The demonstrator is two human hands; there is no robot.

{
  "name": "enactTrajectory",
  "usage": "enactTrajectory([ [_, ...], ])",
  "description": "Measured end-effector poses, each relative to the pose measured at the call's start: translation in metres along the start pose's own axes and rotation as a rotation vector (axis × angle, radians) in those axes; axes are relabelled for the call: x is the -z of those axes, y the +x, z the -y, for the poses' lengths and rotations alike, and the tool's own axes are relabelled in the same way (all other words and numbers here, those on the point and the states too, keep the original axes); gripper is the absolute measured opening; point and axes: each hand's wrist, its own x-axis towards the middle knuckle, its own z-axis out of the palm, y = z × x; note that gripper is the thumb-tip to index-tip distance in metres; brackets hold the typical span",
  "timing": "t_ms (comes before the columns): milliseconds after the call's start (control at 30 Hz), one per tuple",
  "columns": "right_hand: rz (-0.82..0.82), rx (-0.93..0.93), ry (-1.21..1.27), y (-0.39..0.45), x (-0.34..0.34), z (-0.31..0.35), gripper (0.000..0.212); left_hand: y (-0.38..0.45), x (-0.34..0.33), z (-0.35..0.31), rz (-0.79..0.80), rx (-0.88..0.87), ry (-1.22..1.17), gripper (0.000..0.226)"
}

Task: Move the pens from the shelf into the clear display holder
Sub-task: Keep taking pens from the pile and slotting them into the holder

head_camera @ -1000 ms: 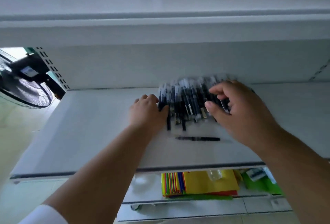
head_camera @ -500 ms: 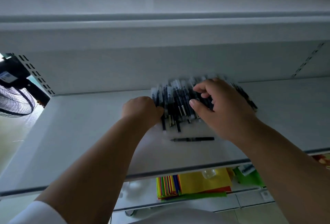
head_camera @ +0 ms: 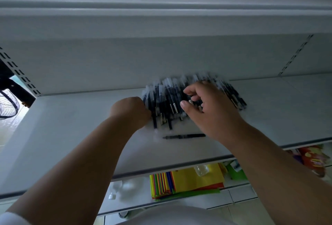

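Toward the back edge of a pale grey shelf [head_camera: 71, 135], a loose heap of pens [head_camera: 167, 101] lies fanned against the rear wall, dark barrels side by side with clear caps and pale clips catching the light; the far ends are blurred. A person's left hand [head_camera: 130, 112] sits at the heap's left side, fingers curled under and touching the outermost pens, though whether it actually grasps any cannot be told. At the heap's right side the right hand [head_camera: 210, 110] rests over the pens with fingers bent down among them and the thumb raised, apparently gathering several, but a firm grasp cannot be made out. One single pen [head_camera: 185, 136] lies apart, crosswise, nearer the shelf's front edge, just in front of the heap and beside the right wrist. On a lower shelf, below the front edge, sits a stack of coloured paper [head_camera: 188, 180] in yellow, green and orange, with a red packet [head_camera: 312, 162] to its right. A fan [head_camera: 7, 104] shows past the shelf's left edge.
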Motion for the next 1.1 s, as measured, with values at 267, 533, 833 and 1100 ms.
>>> enactTrajectory([
  [267,-0.031,0.005,-0.006,-0.001,0.006,-0.002,0.025,-0.022,-0.002,0.016,-0.161,0.039,-0.336,0.024],
  [533,0.411,-0.008,-0.139,-0.015,-0.011,-0.006,0.016,-0.079,-0.010,0.012,-0.291,-0.086,-1.320,0.012],
  [833,0.463,-0.024,-0.257,-0.026,-0.019,0.000,0.004,-0.111,-0.002,0.007,-0.289,-0.142,-1.465,0.036],
  [1100,0.043,-0.251,0.184,-0.049,0.022,-0.001,0.010,-0.122,-0.003,-0.013,-0.219,-0.073,-1.501,0.018],
])
